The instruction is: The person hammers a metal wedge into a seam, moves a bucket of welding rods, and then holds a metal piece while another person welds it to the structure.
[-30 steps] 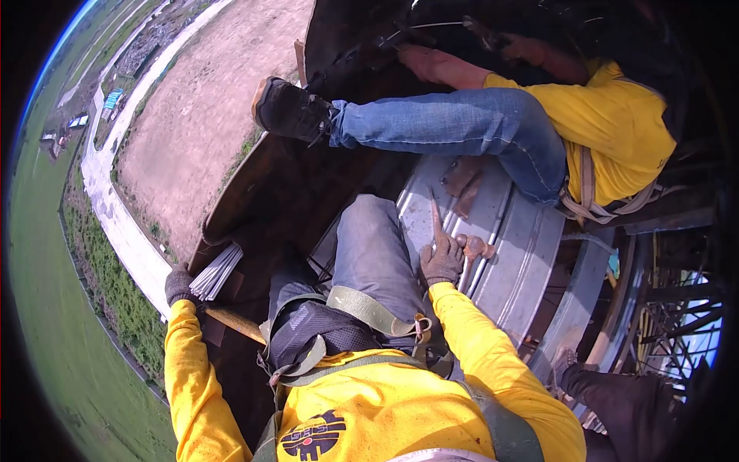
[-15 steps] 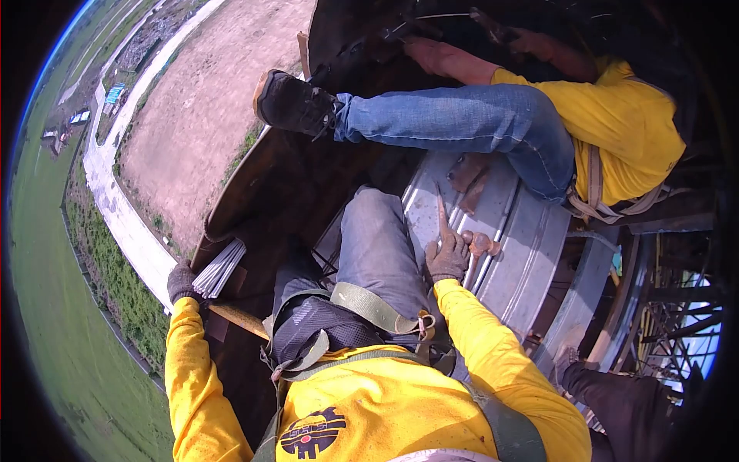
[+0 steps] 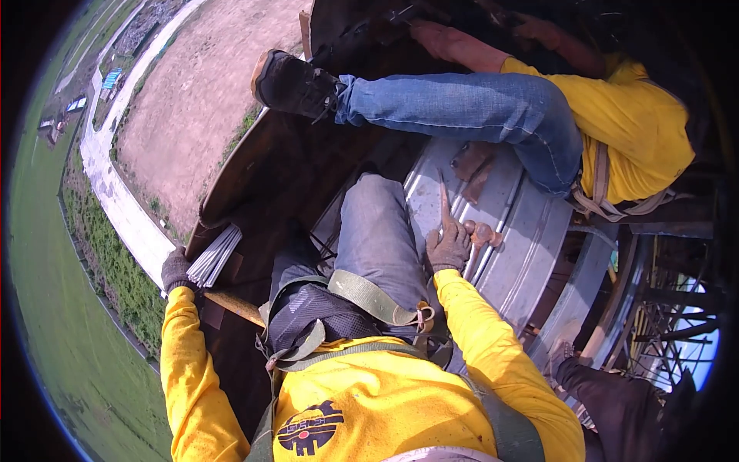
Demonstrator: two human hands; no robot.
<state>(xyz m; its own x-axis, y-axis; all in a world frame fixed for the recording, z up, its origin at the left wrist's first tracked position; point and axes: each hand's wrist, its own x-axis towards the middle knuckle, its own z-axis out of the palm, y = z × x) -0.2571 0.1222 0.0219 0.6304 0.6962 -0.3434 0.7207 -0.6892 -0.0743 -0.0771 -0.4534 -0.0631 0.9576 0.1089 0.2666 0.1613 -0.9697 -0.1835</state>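
A bundle of thin rods (image 3: pixel 214 254) is gripped in the closed left hand (image 3: pixel 177 269), well to the left of the galvanized panel (image 3: pixel 523 231). On that panel a rusty tool (image 3: pixel 479 235) is clasped by the right hand (image 3: pixel 448 245); a fastening step seems underway, calling for steady aim

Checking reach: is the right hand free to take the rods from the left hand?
Probably not: the right hand grips a rusty tool, and the rods in the left hand lie across the knee.
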